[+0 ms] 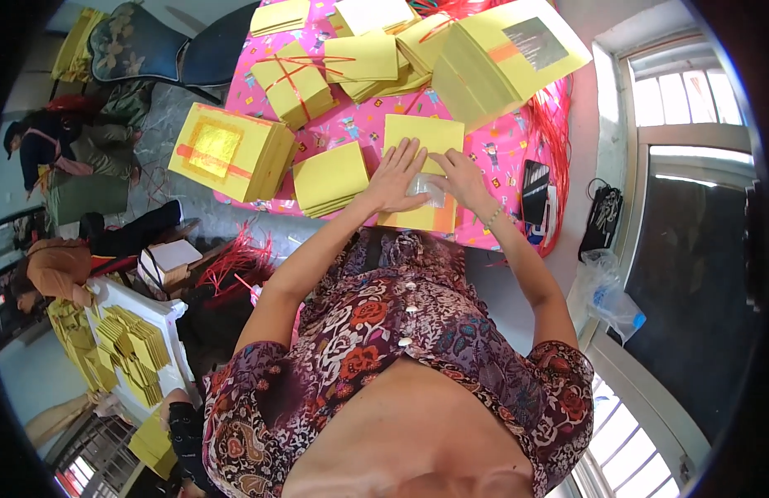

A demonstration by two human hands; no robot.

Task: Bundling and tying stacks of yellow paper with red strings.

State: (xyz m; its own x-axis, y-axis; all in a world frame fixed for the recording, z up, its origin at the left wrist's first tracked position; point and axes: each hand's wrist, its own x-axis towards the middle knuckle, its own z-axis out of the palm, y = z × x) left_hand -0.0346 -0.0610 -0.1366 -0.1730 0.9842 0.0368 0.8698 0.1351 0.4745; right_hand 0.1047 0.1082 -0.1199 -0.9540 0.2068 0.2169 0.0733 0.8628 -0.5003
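Observation:
A yellow paper sheet (423, 131) with an orange band and a silvery patch lies in front of me at the near edge of the table. My left hand (397, 178) rests flat on it, fingers stretched out and thumb pointing right. From the right, my right hand (465, 183) curls its bent fingers onto the same paper; the thumb side is close to the silvery patch. Left of my hands sits a small stack of yellow paper (332, 178). Farther left, a thick yellow bundle (227, 153) carries a gold square and an orange band.
The pink patterned tablecloth (351, 126) holds more yellow bundles, one tied with red string (289, 81). A large yellow stack (484, 70) stands far right. A phone (534, 191) and red strands (559, 124) lie along the right edge. Other people (56, 266) sit at left.

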